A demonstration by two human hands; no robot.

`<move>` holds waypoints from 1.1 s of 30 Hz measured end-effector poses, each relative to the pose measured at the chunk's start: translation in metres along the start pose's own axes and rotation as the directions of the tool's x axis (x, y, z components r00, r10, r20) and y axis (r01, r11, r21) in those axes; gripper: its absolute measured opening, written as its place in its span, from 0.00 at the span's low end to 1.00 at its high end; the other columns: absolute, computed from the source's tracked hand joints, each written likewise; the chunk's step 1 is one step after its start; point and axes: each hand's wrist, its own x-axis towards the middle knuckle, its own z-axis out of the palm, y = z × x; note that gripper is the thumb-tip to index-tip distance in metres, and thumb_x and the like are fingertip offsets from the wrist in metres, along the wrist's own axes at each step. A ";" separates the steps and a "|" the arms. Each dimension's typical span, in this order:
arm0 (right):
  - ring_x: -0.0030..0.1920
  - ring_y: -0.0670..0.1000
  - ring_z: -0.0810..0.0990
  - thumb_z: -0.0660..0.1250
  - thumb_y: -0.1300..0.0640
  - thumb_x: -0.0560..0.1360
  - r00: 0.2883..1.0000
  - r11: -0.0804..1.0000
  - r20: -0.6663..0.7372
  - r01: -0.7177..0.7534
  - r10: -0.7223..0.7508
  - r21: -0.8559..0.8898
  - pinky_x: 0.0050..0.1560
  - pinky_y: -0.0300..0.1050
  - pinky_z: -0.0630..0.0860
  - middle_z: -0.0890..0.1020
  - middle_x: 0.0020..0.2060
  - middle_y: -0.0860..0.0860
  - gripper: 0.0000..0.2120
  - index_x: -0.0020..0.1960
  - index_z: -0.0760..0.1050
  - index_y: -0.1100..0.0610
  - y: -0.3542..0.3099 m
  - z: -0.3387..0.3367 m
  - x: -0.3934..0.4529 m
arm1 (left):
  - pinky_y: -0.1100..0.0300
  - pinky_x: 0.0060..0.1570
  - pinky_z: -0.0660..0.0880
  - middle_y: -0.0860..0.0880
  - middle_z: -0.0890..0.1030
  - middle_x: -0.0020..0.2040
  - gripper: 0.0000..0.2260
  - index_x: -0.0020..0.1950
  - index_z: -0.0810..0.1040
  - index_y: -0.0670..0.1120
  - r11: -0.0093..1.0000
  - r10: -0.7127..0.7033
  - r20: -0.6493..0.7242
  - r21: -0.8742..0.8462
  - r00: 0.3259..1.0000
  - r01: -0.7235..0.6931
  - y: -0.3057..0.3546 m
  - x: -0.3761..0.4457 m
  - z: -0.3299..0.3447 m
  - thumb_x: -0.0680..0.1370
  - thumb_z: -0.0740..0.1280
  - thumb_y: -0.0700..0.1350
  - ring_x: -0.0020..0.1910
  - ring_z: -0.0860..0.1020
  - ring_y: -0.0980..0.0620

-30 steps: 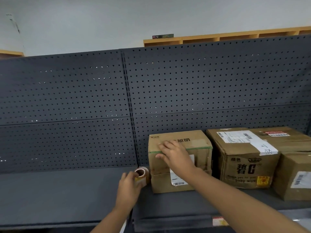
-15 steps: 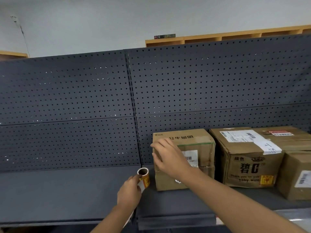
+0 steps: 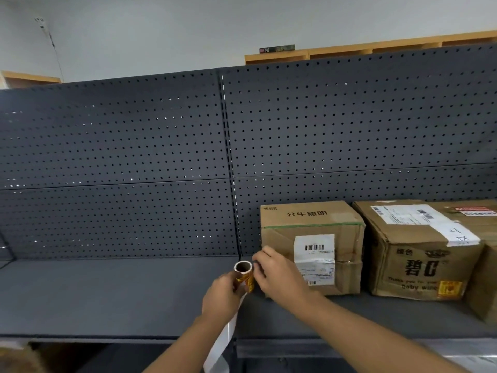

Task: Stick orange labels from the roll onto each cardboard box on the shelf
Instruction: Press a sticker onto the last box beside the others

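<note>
My left hand [image 3: 222,297] grips a small roll of orange labels [image 3: 245,275] with a brown cardboard core, held above the dark shelf [image 3: 107,294]. A white backing strip [image 3: 223,343] hangs down from the roll. My right hand [image 3: 279,275] is at the roll's right side, fingertips touching it, in front of the left cardboard box [image 3: 312,247], which carries a white barcode sticker. The middle cardboard box [image 3: 419,249] has an orange label [image 3: 449,289] at its lower right front. A third box [image 3: 484,300] shows at the right edge.
A dark perforated back panel [image 3: 134,162] rises behind the shelf. Wooden shelving [image 3: 349,51] shows above it against a pale wall. The shelf's front lip [image 3: 269,345] runs below my arms.
My right hand has come off the left box's front and moved down-left to the roll. My left hand has kept hold of the roll. The view has shifted left.
</note>
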 end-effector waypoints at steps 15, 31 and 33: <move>0.40 0.56 0.87 0.62 0.57 0.81 0.901 0.927 0.280 -0.366 0.331 0.083 0.42 0.57 0.85 0.85 0.40 0.56 0.09 0.47 0.80 0.57 0.001 0.058 -0.005 | 0.55 0.43 0.77 0.55 0.82 0.43 0.04 0.51 0.80 0.52 1.000 -0.022 0.034 0.015 0.999 0.021 -0.001 0.004 -0.002 0.83 0.66 0.50 0.44 0.80 0.53; 0.30 0.55 0.86 0.63 0.59 0.84 0.851 0.768 0.319 -0.518 0.417 0.377 0.27 0.48 0.82 0.86 0.42 0.56 0.08 0.53 0.80 0.59 -0.007 0.080 -0.006 | 0.59 0.38 0.75 0.60 0.78 0.35 0.14 0.41 0.77 0.59 0.998 0.055 0.082 -0.025 0.995 -0.053 -0.022 0.000 -0.003 0.82 0.65 0.42 0.38 0.78 0.59; 0.30 0.56 0.85 0.63 0.59 0.84 0.856 0.763 0.316 -0.510 0.408 0.397 0.29 0.50 0.83 0.86 0.41 0.57 0.08 0.53 0.80 0.59 -0.007 0.085 -0.006 | 0.62 0.36 0.70 0.60 0.77 0.33 0.18 0.37 0.74 0.61 0.998 0.055 0.071 -0.030 0.996 -0.053 -0.023 -0.001 -0.004 0.82 0.65 0.42 0.36 0.76 0.60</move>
